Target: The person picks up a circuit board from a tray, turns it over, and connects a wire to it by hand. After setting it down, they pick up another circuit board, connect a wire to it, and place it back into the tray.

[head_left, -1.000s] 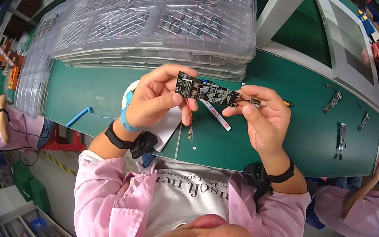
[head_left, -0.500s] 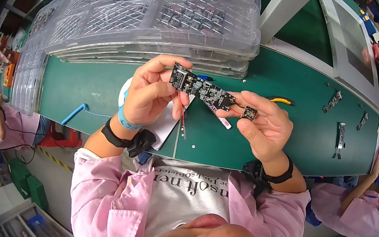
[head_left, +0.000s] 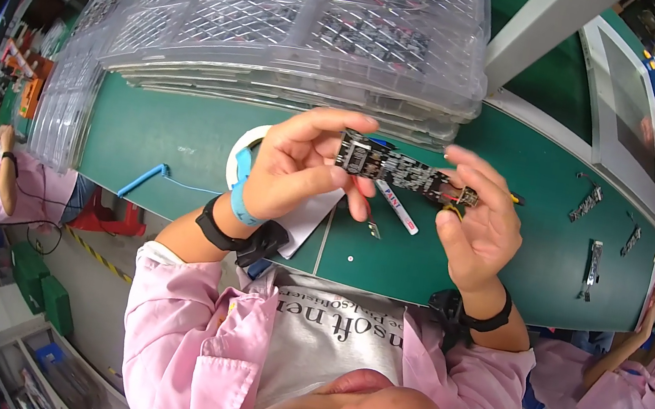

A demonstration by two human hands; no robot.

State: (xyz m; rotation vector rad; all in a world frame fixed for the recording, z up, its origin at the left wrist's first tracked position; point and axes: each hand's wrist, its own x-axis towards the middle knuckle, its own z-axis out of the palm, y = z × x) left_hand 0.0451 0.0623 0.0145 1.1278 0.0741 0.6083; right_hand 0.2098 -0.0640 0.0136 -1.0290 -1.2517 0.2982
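Light bright and fairly even over the green bench [head_left: 158, 135], apparently from above; whitish glints and sheen on the clear plastic trays [head_left: 240, 24]; fine parts of the circuit board [head_left: 401, 171] smeared; upper fingertips of the right hand [head_left: 483, 221] motion-blurred; fisheye bows the bench edge; outer surroundings stretched and soft; corners vignetted black.

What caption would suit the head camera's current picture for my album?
Left hand holding a black circuit board, right hand at the small module wired to it, above a green table.
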